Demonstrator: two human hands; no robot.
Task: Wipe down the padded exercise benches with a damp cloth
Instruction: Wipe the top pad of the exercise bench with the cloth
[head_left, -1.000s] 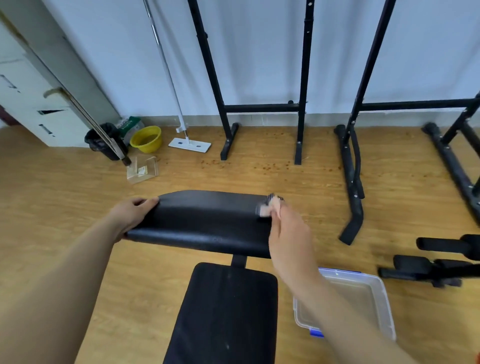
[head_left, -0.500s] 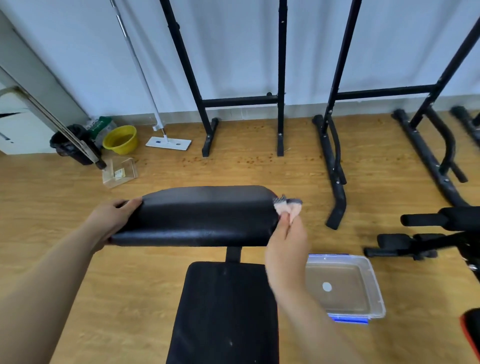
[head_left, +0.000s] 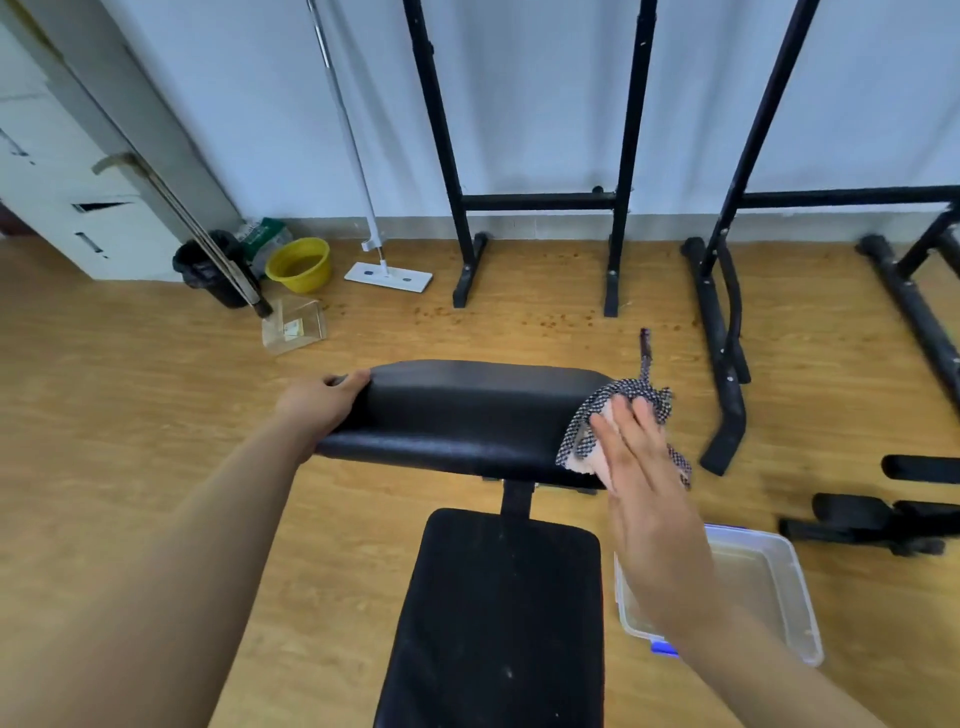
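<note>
Wiping the right end of the back pad (head_left: 467, 410) looks to be the step in hand. The cloth (head_left: 597, 415) (black-and-white patterned, with a pale pink underside showing) is draped over that end. The right hand (head_left: 639, 457) lies flat on it, fingers straight and slightly spread, pressing it against the padding rather than clutching it. The left hand (head_left: 319, 405) is at the opposite end, its fingers curled over the pad's left edge and clamped there, apparently to steady the bench.

The hands are well apart, one at each end of the pad, and both forearms reach forward from the bottom of the view. The right palm is turned inward toward the pad's end.

The next move is probably a sweep leftward across the padded surface. That calls for steady pressure through the flat palm so the cloth does not slide off the rounded corner, where a loose tail of it pokes up past the pad. The left hand would have to give way as the cloth nears it.

The seat pad (head_left: 498, 613) in front shows pale specks and, by my guess, has yet to be wiped. A clear plastic tub (head_left: 769, 582) sits on the floor just beside it, under the right forearm; I cannot tell whether it holds water.
</note>
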